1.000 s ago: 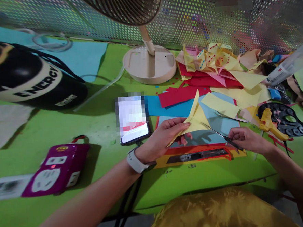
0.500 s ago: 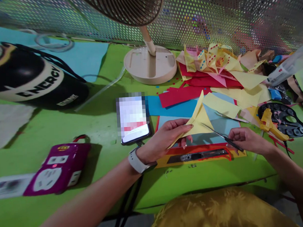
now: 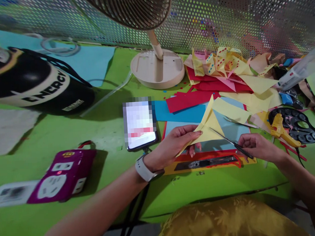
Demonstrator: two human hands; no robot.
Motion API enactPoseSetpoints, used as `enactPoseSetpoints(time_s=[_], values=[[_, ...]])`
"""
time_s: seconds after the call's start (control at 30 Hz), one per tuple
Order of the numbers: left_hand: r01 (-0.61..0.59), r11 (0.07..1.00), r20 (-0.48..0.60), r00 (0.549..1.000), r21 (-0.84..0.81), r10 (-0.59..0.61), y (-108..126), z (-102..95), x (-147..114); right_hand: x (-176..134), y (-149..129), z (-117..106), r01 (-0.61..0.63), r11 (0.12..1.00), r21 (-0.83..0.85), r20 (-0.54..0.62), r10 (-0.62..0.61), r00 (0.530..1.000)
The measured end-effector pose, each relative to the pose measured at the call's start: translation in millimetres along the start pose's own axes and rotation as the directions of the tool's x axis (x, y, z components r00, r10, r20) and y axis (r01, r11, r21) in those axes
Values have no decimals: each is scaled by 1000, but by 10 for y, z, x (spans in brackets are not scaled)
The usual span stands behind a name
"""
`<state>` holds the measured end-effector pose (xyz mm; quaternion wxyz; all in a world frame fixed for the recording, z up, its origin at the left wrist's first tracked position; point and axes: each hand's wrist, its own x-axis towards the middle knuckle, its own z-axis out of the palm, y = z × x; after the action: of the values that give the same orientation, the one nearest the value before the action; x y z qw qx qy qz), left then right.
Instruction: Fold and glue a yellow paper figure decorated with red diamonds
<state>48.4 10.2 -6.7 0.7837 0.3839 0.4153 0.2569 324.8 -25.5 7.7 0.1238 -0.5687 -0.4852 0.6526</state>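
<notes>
A piece of folded yellow paper (image 3: 210, 129) is pinched in my left hand (image 3: 184, 139), thumb on top, with a pointed flap rising from it. My right hand (image 3: 256, 146) is closed around the dark handles of a pair of scissors (image 3: 232, 143). Their tip lies at the paper, close to its middle; whether the blades are apart I cannot make out. Under my hands are light blue, red and orange sheets, and a utility knife (image 3: 212, 161) rests on them near the front. Red strips (image 3: 191, 100) and a blue strip (image 3: 179, 110) lie just beyond.
A fan (image 3: 157, 68) stands at the back before a perforated metal panel. Paper scraps (image 3: 223, 67) are heaped at back right. A yellow glue gun (image 3: 282, 130) lies right, a phone (image 3: 140, 124) left of my hands. Further left are a purple power strip (image 3: 65, 173) and a black bottle (image 3: 37, 79).
The whole view has shifted slightly to the right. Both hands keep their grips, and the scissors remain at the yellow paper with little visible change.
</notes>
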Motion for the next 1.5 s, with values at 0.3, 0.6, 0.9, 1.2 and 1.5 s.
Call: enactPoseSetpoints(time_s=[0.3, 0.6, 0.9, 1.2, 1.5], values=[[45, 999, -1, 999, -11, -45, 4, 34, -15, -6, -11, 43, 16, 999, -35, -8, -16, 1000], [87, 995, 49, 995, -43, -85, -21, 51, -31, 6, 35, 19, 40, 995, -86, 0, -40, 999], [67, 997, 50, 997, -28, -66, -18, 52, -23, -1, 21, 36, 37, 996, -82, -16, -39, 999], [50, 999, 28, 998, -13, -49, -51, 47, -8, 43, 79, 27, 62, 995, -81, -21, -64, 998], [-58, 998, -81, 995, -3, 58, 70, -50, 42, -57, 58, -345, 105, 963, -250, -44, -119, 992]])
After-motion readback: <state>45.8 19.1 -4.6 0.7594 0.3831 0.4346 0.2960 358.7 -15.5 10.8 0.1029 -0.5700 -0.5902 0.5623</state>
